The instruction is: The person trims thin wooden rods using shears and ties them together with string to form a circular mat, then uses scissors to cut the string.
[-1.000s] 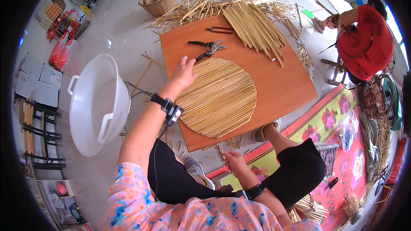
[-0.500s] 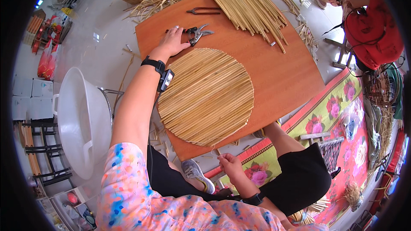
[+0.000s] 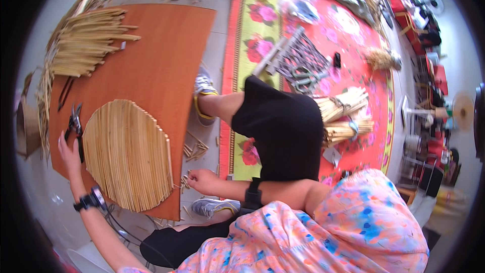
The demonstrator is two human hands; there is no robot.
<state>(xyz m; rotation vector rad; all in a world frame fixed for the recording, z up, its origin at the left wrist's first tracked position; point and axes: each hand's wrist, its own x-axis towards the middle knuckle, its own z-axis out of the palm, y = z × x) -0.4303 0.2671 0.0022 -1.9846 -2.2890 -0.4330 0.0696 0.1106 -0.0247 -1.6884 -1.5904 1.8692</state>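
A round mat of pale straw-like sticks [image 3: 129, 154] lies flat on the brown wooden board [image 3: 166, 65]. By the mat's far-left edge are pruning shears [image 3: 76, 121], blades parted. My left hand [image 3: 69, 154] is at the shears' dark handles with its fingers stretched apart; whether it touches them is hard to tell. Just off the board's near edge, my right hand [image 3: 202, 181] is closed in a pinch. A thin pale thread [image 3: 177, 186] runs from the mat's rim to its fingertips.
Cut sticks [image 3: 91, 43] are heaped at the board's far-left corner, beside dark tongs [image 3: 64, 93]. Stick offcuts [image 3: 196, 149] litter the floor near my shoes. On the floral floor mat [image 3: 262, 0] lie tied stick bundles [image 3: 348, 106], scissors [image 3: 308, 76] and a low woven-seat stool [image 3: 298, 55].
The view has swung to the right, so the board now appears at the left. My left hand remains beside the shears, and my right hand remains pinched near the mat's rim.
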